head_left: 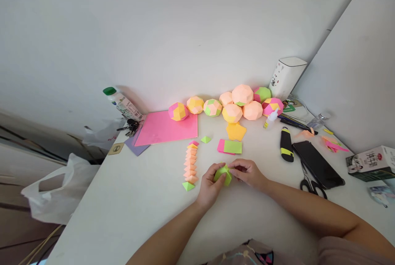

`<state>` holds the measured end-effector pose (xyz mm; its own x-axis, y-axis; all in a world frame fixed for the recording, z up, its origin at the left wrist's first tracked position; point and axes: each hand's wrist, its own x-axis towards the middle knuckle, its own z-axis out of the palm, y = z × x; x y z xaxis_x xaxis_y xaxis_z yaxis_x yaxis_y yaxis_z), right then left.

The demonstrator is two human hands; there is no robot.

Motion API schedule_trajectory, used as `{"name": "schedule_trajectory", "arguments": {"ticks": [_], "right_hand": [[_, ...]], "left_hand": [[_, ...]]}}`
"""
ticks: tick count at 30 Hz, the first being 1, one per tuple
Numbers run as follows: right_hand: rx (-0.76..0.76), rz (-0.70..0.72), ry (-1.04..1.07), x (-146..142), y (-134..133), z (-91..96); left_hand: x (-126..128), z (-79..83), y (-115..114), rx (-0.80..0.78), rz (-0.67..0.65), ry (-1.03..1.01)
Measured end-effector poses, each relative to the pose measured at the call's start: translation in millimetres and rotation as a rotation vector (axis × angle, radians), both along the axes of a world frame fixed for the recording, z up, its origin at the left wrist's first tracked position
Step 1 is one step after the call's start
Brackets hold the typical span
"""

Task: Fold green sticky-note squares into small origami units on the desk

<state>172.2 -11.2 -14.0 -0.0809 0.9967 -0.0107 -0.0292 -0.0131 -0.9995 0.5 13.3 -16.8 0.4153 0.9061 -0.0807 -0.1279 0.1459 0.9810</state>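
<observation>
A green folded paper piece (pixel 222 174) is held low over the table between both hands. My left hand (pixel 210 187) grips its left side, thumb in front and fingers behind. With the fingertips pinched together at the paper's upper right edge, my right hand (pixel 249 173) also holds it. To the left runs a column of small folded paper pyramids (pixel 190 162), mostly peach, with a green pyramid (pixel 188 186) at the near end. Another green pyramid (pixel 205 139) lies apart. Just beyond my hands are a green paper rectangle (pixel 233 147) and pink paper (pixel 221 145).
Several faceted paper balls (pixel 232 113) line the wall beside a pink sheet (pixel 169 128). A yellow paper piece (pixel 236 131) lies in front of them. At right are a glue bottle (pixel 271 117), cutter (pixel 286 145), phone (pixel 317 164) and scissors (pixel 312 184); a bottle (pixel 125 103) stands left.
</observation>
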Motion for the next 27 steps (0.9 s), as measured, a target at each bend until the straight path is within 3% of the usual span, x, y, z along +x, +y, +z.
{"name": "schedule_trajectory", "arguments": {"ticks": [27], "right_hand": [[0.036, -0.029, -0.083, -1.2, -1.0, -2.9]], "left_hand": [[1.6, -1.5, 0.6, -0.003, 0.014, -0.033]]}}
